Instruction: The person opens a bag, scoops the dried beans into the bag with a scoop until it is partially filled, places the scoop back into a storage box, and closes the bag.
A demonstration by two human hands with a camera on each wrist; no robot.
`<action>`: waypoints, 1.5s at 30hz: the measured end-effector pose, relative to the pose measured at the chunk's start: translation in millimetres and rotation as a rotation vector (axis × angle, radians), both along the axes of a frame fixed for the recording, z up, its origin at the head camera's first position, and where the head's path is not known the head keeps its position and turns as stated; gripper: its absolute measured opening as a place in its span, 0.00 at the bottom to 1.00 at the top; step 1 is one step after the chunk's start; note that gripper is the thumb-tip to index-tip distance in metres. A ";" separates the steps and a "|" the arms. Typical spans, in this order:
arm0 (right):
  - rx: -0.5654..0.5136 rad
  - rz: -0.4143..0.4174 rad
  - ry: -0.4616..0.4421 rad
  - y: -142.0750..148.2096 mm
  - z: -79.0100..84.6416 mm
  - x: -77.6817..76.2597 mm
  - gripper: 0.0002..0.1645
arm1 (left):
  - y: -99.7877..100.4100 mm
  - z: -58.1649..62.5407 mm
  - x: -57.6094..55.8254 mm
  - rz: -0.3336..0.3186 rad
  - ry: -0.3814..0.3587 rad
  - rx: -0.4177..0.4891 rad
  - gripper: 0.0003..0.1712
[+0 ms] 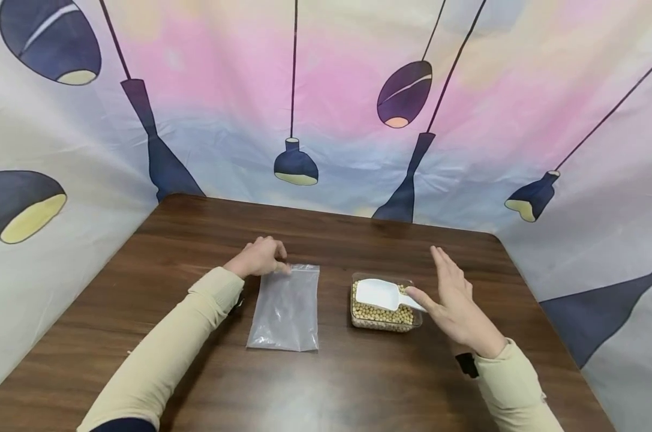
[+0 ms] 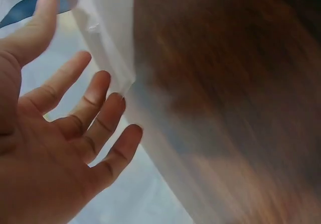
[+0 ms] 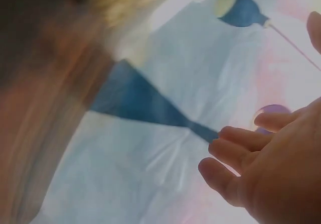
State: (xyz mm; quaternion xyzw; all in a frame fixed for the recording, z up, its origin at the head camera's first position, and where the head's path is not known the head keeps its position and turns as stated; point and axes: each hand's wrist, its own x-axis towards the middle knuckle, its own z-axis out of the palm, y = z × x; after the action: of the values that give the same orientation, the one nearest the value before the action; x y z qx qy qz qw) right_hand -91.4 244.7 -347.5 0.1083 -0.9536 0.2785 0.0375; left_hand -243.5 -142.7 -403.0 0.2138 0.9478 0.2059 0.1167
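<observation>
head view: a clear plastic bag [image 1: 285,315] lies flat on the left part of the brown counter [image 1: 304,390], with the left hand [image 1: 258,258] at its far edge, fingers loosely bent and apart in the left wrist view. right of the bag, a clear container [image 1: 418,320] holds pale round beans [image 1: 373,313], with a white scoop [image 1: 378,293] on top. the right hand [image 1: 455,306] has its fingers extended, thumb by the scoop's handle; whether they touch, i cannot tell.
</observation>
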 end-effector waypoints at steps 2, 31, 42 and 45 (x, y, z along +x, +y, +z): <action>-0.028 0.016 -0.001 -7.7 3.3 -2.5 0.55 | 2.2 -4.0 -2.1 -0.034 -0.007 -0.012 0.16; -0.216 0.230 0.107 -130.1 61.5 6.3 0.13 | 49.5 126.1 108.8 -0.496 0.757 0.277 0.14; -0.352 0.351 -0.131 -126.4 47.7 -22.4 0.10 | 52.0 112.8 90.5 -0.536 0.653 0.313 0.27; -0.381 0.337 -0.178 -126.7 45.9 -28.9 0.10 | 48.3 111.7 86.2 -0.553 0.635 0.355 0.27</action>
State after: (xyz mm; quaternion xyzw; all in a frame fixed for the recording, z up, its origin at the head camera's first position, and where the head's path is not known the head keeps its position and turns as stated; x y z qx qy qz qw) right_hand -120.3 118.0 -301.6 0.2316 -0.8519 0.4638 -0.0739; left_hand -157.4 -94.4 -291.3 0.5282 0.7938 0.2506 -0.1677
